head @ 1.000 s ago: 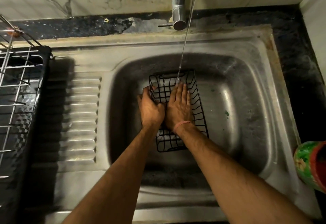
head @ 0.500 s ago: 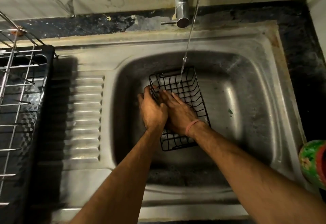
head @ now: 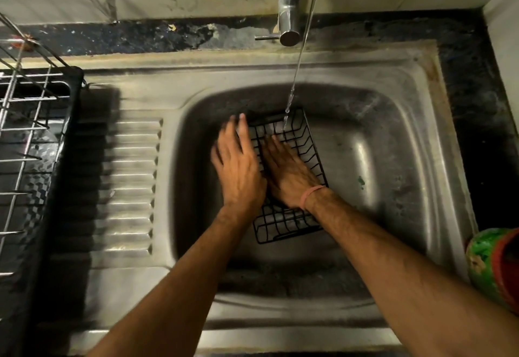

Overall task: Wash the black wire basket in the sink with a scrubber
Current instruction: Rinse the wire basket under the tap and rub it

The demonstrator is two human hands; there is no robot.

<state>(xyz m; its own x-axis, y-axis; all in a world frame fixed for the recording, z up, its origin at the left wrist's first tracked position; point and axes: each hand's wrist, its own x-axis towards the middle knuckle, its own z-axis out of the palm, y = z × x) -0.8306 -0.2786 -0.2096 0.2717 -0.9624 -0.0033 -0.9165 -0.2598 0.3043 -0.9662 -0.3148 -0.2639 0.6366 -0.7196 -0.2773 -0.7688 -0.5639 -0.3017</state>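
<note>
— Black wire basket [head: 292, 216]: where?
— Down in the basin of the steel sink [head: 393, 177], roughly mid-basin, long axis running from the near wall toward the far wall, tilted slightly rightward at the far end.
— Water?
— Thin stream [head: 299, 56] falling from the chrome tap [head: 292, 5] at the sink's far edge, landing on the basket's far end.
— Left hand [head: 238, 168]?
— Blurred, fingers straight and spread, lying over the basket's left rim; gripping nothing visible.
— Right hand [head: 289, 174]?
— Flat, palm down, fingers extended, pressing on the wire grid inside the basket; pink band [head: 310, 193] on the wrist. Touching the left hand along the inner side.
— Scrubber?
— Cannot tell; not seen under either palm.
— Around the sink?
— Ribbed drainboard [head: 126, 182] on the left part of the sink. Metal dish rack in a black tray [head: 36, 143] at the left edge. Green and red container [head: 494, 266] at the right edge, partly cut off. Dark speckled table [head: 140, 36] strip along the far edge, under a marble wall.
</note>
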